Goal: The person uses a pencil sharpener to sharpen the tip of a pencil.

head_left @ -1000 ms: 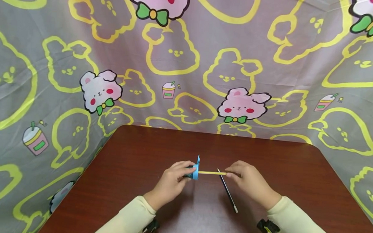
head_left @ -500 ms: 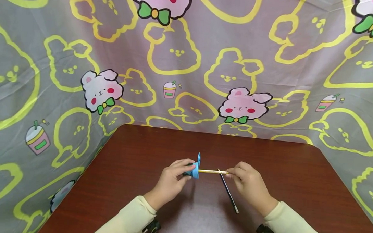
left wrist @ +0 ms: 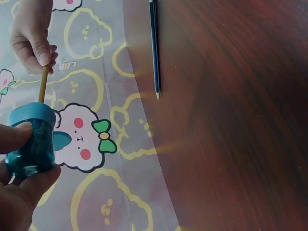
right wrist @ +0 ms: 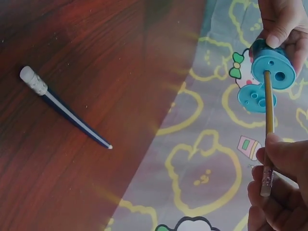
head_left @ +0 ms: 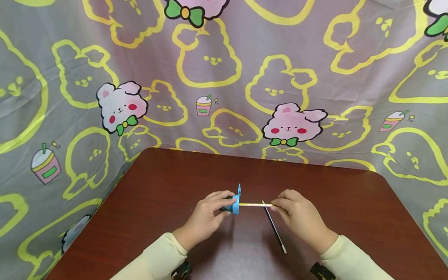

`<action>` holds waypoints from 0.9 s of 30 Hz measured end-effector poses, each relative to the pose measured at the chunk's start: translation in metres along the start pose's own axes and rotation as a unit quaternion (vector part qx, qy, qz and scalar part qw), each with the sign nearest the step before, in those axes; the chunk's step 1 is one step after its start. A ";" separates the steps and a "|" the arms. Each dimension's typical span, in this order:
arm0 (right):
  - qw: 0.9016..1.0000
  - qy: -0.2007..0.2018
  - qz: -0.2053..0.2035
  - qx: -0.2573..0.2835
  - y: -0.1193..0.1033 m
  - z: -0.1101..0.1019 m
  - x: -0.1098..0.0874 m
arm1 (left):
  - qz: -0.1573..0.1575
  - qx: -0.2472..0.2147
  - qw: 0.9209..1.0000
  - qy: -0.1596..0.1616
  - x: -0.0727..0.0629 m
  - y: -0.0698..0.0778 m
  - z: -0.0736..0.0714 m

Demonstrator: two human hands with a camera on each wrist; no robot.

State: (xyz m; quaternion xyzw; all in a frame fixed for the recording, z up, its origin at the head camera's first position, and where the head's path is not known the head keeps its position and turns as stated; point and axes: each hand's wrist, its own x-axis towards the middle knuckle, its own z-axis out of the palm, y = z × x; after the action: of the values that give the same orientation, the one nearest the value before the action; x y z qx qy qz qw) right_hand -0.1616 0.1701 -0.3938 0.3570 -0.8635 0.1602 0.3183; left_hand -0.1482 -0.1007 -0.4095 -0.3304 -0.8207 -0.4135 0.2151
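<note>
My left hand (head_left: 206, 215) grips a blue pencil sharpener (right wrist: 273, 65) with a see-through body, tipped on its side. Its round flip lid (right wrist: 251, 98) hangs open, and the top has several holes. A yellow pencil (right wrist: 268, 110) runs into one of these holes, its tip hidden inside. Between thumb and fingers, my right hand (head_left: 301, 215) pinches this pencil near its eraser end. Below the right hand, a dark blue pencil (head_left: 274, 228) with a white eraser lies on the table; its pointed end faces away from me in the head view.
The brown table (head_left: 163, 183) has rounded far corners. A grey cloth (head_left: 226, 74) printed with yellow outlines and pink bunnies hangs behind it and along both sides.
The right fingers shift slightly around the yellow pencil, and the pencil's visible face looks different, as if turned. Its tip stays in the sharpener; the left hand hardly moves.
</note>
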 end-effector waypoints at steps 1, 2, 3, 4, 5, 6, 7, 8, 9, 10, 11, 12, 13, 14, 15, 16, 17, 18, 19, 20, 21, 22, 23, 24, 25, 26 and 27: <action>1.000 0.002 -0.007 -0.003 0.001 0.000 0.001 | 0.000 0.000 1.000 -0.001 0.001 0.000 0.000; 1.000 0.002 -0.011 -0.003 0.001 -0.001 0.001 | -0.001 0.001 1.000 -0.003 0.001 0.001 0.000; 1.000 0.002 -0.015 -0.004 0.002 -0.001 0.001 | -0.001 0.001 1.000 -0.004 0.002 0.001 -0.001; 1.000 0.000 -0.017 -0.003 0.002 -0.002 0.002 | -0.002 0.001 1.000 -0.006 0.002 0.002 -0.001; 1.000 -0.002 -0.017 -0.003 0.003 -0.002 0.002 | -0.003 0.001 1.000 -0.008 0.003 0.003 -0.001; 1.000 -0.005 -0.017 -0.002 0.003 -0.003 0.002 | -0.003 0.001 1.000 -0.009 0.003 0.003 -0.001; 1.000 -0.007 -0.017 0.000 0.003 -0.003 0.002 | -0.005 0.000 1.000 -0.011 0.004 0.004 -0.001; 1.000 -0.009 -0.017 0.001 0.003 -0.003 0.002 | -0.006 0.000 1.000 -0.013 0.004 0.005 -0.001; 1.000 -0.010 -0.017 0.003 0.003 -0.004 0.002 | -0.007 0.000 1.000 -0.015 0.004 0.005 -0.001; 1.000 -0.012 -0.015 0.005 0.004 -0.004 0.002 | -0.007 0.000 1.000 -0.016 0.004 0.005 -0.001; 1.000 -0.014 -0.013 0.007 0.004 -0.004 0.002 | -0.006 0.001 1.000 -0.017 0.004 0.005 -0.001; 1.000 -0.016 -0.011 0.010 0.004 -0.004 0.001 | -0.003 0.002 1.000 -0.017 0.004 0.004 -0.001; 1.000 -0.018 -0.009 0.012 0.005 -0.004 0.001 | 0.001 0.003 1.000 -0.016 0.004 0.004 -0.001; 1.000 -0.020 -0.006 0.013 0.005 -0.005 0.001 | 0.006 0.005 1.000 -0.014 0.004 0.004 -0.001; 1.000 -0.023 -0.002 0.016 0.005 -0.005 0.001 | 0.014 0.008 1.000 -0.013 0.004 0.003 -0.001; 1.000 -0.026 0.001 0.017 0.005 -0.006 0.001 | 0.021 0.011 1.000 -0.011 0.004 0.002 0.000; 0.999 -0.028 0.004 0.019 0.005 -0.006 0.001 | 0.029 0.014 0.999 -0.010 0.004 0.002 0.000; 0.999 -0.030 0.007 0.020 0.005 -0.007 0.000 | 0.036 0.019 0.999 -0.011 0.004 0.002 0.000; 0.999 -0.032 0.009 0.022 0.005 -0.008 0.001 | 0.041 0.023 0.999 -0.012 0.004 0.001 0.000; 0.999 -0.034 0.012 0.023 0.005 -0.008 0.001 | 0.045 0.026 0.999 -0.014 0.004 0.001 0.000; 0.999 -0.035 0.014 0.024 0.005 -0.009 0.001 | 0.049 0.029 0.998 -0.018 0.004 0.001 0.000; 0.999 -0.037 0.016 0.025 0.005 -0.009 0.001 | 0.051 0.032 0.998 -0.022 0.004 0.001 0.000; 0.999 -0.038 0.018 0.026 0.005 -0.009 0.001 | 0.053 0.033 0.998 -0.026 0.004 0.001 0.000; 0.999 -0.040 0.019 0.028 0.005 -0.010 0.001 | 0.055 0.035 0.997 -0.031 0.004 0.001 -0.001; 0.999 -0.041 0.019 0.029 0.004 -0.010 0.001 | 0.059 0.037 0.997 -0.035 0.005 0.001 -0.001; 0.998 -0.042 0.021 0.030 0.004 -0.010 0.001 | 0.063 0.041 0.996 -0.039 0.005 0.001 -0.002; 0.998 -0.044 0.022 0.031 0.004 -0.011 0.001 | 0.068 0.045 0.996 -0.043 0.005 0.001 -0.002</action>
State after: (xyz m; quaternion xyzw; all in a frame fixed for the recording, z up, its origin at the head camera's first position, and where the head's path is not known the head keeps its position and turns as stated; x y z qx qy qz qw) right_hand -0.1604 0.1775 -0.3850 0.3545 -0.8788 0.1777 0.2655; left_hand -0.1511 -0.1004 -0.4045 -0.3927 -0.8227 -0.3459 0.2222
